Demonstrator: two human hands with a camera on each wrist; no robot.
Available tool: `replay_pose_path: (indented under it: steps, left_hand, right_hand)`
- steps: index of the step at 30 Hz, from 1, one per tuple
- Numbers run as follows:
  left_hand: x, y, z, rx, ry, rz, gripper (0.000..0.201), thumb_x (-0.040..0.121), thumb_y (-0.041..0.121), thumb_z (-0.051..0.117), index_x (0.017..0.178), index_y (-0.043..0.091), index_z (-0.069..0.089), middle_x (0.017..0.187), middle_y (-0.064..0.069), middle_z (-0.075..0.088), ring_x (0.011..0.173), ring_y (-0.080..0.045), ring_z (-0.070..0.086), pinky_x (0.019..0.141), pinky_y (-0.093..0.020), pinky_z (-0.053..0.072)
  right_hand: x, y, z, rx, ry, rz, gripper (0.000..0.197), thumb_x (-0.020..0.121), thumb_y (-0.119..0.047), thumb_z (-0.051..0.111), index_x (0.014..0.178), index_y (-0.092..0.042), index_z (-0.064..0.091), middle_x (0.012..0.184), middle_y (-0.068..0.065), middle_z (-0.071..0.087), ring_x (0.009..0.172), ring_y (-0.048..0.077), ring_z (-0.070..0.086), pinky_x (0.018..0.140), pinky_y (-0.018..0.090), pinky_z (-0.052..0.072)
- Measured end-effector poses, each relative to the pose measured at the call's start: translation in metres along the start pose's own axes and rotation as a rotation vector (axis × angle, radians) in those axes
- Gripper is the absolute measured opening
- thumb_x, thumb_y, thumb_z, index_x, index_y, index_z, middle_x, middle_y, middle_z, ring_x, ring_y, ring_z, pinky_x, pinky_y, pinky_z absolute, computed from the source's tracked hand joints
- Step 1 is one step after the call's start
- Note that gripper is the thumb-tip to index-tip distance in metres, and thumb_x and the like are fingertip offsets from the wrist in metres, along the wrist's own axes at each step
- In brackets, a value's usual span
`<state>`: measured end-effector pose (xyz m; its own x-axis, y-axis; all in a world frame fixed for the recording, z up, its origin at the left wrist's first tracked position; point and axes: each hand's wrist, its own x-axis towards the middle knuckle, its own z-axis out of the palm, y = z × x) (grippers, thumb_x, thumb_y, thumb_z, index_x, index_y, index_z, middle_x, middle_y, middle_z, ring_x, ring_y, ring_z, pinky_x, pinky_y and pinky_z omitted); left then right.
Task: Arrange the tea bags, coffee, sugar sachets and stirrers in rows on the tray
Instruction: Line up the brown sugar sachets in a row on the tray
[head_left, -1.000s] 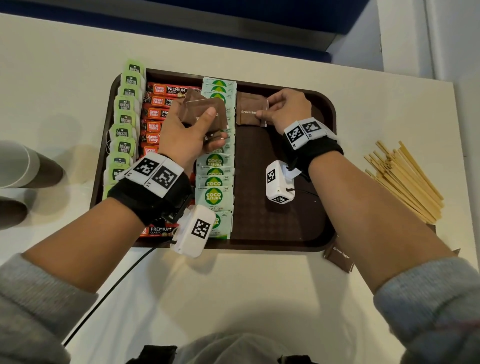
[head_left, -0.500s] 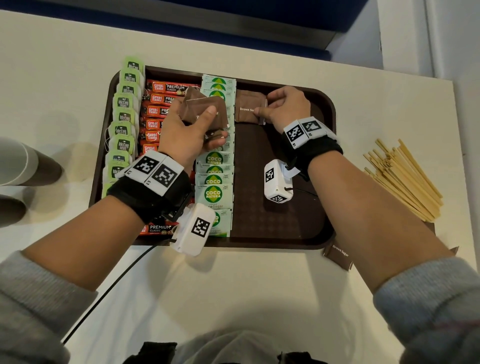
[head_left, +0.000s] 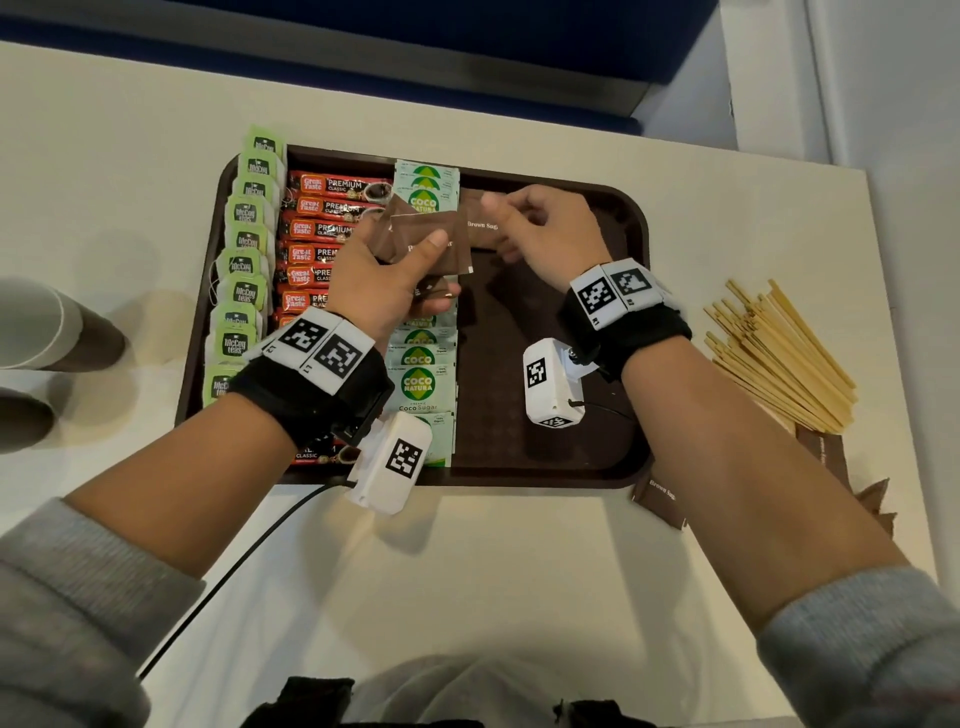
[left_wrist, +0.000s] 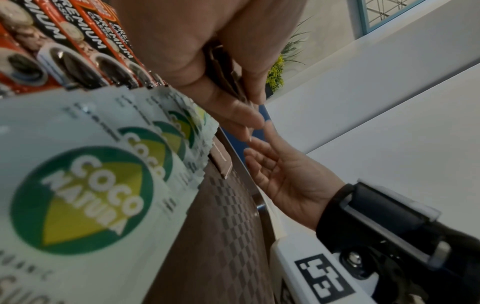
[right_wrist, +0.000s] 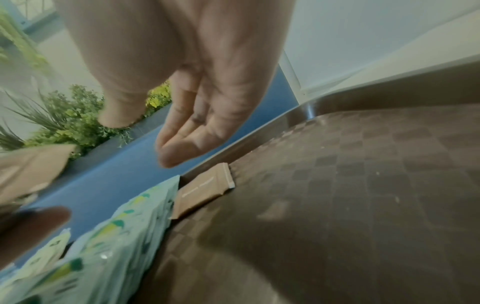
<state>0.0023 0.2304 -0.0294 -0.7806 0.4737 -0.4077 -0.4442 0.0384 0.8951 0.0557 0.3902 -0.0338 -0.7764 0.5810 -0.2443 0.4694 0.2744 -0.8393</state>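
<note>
My left hand (head_left: 415, 265) grips a small stack of brown sugar sachets (head_left: 426, 244) above the brown tray (head_left: 545, 452); the left wrist view shows the sachets (left_wrist: 223, 67) pinched between thumb and fingers. One brown sugar sachet (head_left: 480, 228) lies flat at the tray's far end, next to the Coco Natura sugar row (head_left: 421, 384). My right hand (head_left: 506, 228) hovers just over it, fingers relaxed and empty, as the right wrist view shows with the hand (right_wrist: 187, 131) above the sachet (right_wrist: 205, 189). Green tea bags (head_left: 244, 291) and orange coffee sachets (head_left: 322, 208) fill the left rows.
Wooden stirrers (head_left: 779, 353) lie in a loose pile on the table right of the tray. More brown sugar sachets (head_left: 660, 501) sit on the table by the tray's near right corner, partly under my right arm. Paper cups (head_left: 47, 332) stand at the left.
My right hand has let go of the brown sachet at the tray's far end and lifted off it, shifting left. My left hand with its stack has moved right, closer to the right hand.
</note>
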Motion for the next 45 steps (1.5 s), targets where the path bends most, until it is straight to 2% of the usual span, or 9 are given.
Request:
replay_pose_path:
  steps: [4, 6, 11, 16, 22, 27, 31, 36, 45]
  left_hand:
    - [-0.005, 0.000, 0.002, 0.039, -0.020, 0.007, 0.032, 0.089, 0.021, 0.065, 0.116, 0.008, 0.055, 0.092, -0.012, 0.071, 0.054, -0.013, 0.067, 0.041, -0.018, 0.048]
    - [-0.008, 0.000, 0.004, 0.058, -0.024, 0.007, 0.037, 0.089, 0.022, 0.064, 0.121, 0.007, 0.055, 0.091, -0.011, 0.071, 0.053, -0.012, 0.067, 0.041, -0.017, 0.047]
    - [-0.010, -0.001, 0.001, 0.072, -0.042, 0.007, 0.038, 0.092, 0.031, 0.059, 0.124, 0.011, 0.052, 0.098, -0.012, 0.072, 0.059, -0.016, 0.069, 0.046, -0.021, 0.051]
    - [-0.009, -0.001, -0.002, 0.046, 0.014, -0.004, 0.022, 0.096, 0.027, 0.053, 0.114, 0.016, 0.048, 0.103, -0.012, 0.068, 0.060, -0.018, 0.069, 0.045, -0.022, 0.052]
    - [-0.005, 0.000, -0.007, 0.049, 0.050, -0.004, 0.009, 0.097, 0.026, 0.052, 0.101, 0.020, 0.049, 0.093, -0.006, 0.068, 0.055, -0.015, 0.069, 0.043, -0.021, 0.052]
    - [-0.004, 0.001, -0.007, 0.033, 0.044, -0.006, 0.013, 0.097, 0.025, 0.052, 0.106, 0.017, 0.048, 0.089, -0.003, 0.066, 0.055, -0.015, 0.068, 0.043, -0.021, 0.051]
    - [-0.003, 0.001, -0.009, 0.025, 0.046, -0.010, 0.015, 0.096, 0.026, 0.053, 0.108, 0.018, 0.049, 0.091, -0.002, 0.068, 0.059, -0.018, 0.069, 0.044, -0.022, 0.051]
    - [-0.001, 0.001, -0.011, 0.015, 0.061, -0.021, 0.012, 0.096, 0.025, 0.053, 0.104, 0.018, 0.049, 0.090, -0.001, 0.068, 0.057, -0.018, 0.069, 0.045, -0.023, 0.051]
    - [-0.001, 0.001, -0.009, 0.028, 0.060, -0.023, 0.013, 0.096, 0.026, 0.053, 0.106, 0.019, 0.049, 0.085, 0.001, 0.067, 0.054, -0.012, 0.068, 0.044, -0.020, 0.051]
  right_hand:
    - [-0.016, -0.010, 0.000, 0.074, -0.221, -0.083, 0.009, 0.082, -0.029, 0.070, 0.081, -0.026, 0.062, 0.073, -0.005, 0.064, 0.058, 0.002, 0.062, 0.061, 0.021, 0.053]
    - [-0.020, -0.012, 0.001, 0.094, -0.250, -0.109, 0.017, 0.078, -0.019, 0.075, 0.073, -0.027, 0.060, 0.064, -0.006, 0.061, 0.056, 0.003, 0.059, 0.060, 0.022, 0.052]
    - [-0.021, -0.012, -0.003, 0.133, -0.227, -0.111, 0.017, 0.079, -0.011, 0.072, 0.072, -0.019, 0.059, 0.067, 0.004, 0.064, 0.062, 0.014, 0.061, 0.057, 0.019, 0.049]
    - [-0.015, -0.003, -0.011, 0.107, -0.083, -0.064, 0.021, 0.082, -0.012, 0.070, 0.099, -0.002, 0.061, 0.070, 0.003, 0.065, 0.062, 0.010, 0.061, 0.062, 0.018, 0.052]
    - [0.003, 0.017, -0.011, -0.024, 0.093, 0.058, 0.012, 0.083, -0.017, 0.070, 0.093, -0.015, 0.063, 0.079, 0.002, 0.067, 0.069, 0.013, 0.063, 0.075, 0.030, 0.056]
    - [0.014, 0.028, 0.002, -0.076, 0.101, 0.158, 0.010, 0.082, -0.017, 0.070, 0.089, -0.017, 0.063, 0.066, -0.006, 0.062, 0.060, 0.006, 0.060, 0.084, 0.034, 0.056]
    - [0.018, 0.029, 0.008, -0.077, 0.099, 0.185, 0.011, 0.082, -0.016, 0.071, 0.082, -0.018, 0.061, 0.064, -0.006, 0.062, 0.057, 0.004, 0.059, 0.083, 0.032, 0.056]
    - [0.021, 0.031, 0.011, -0.111, 0.141, 0.235, 0.024, 0.073, -0.018, 0.079, 0.066, -0.024, 0.057, 0.079, 0.004, 0.069, 0.076, 0.020, 0.069, 0.080, 0.036, 0.058]
    - [0.019, 0.024, 0.012, -0.083, 0.163, 0.275, 0.029, 0.071, -0.014, 0.081, 0.066, -0.021, 0.054, 0.076, 0.004, 0.068, 0.066, 0.019, 0.070, 0.070, 0.035, 0.060]
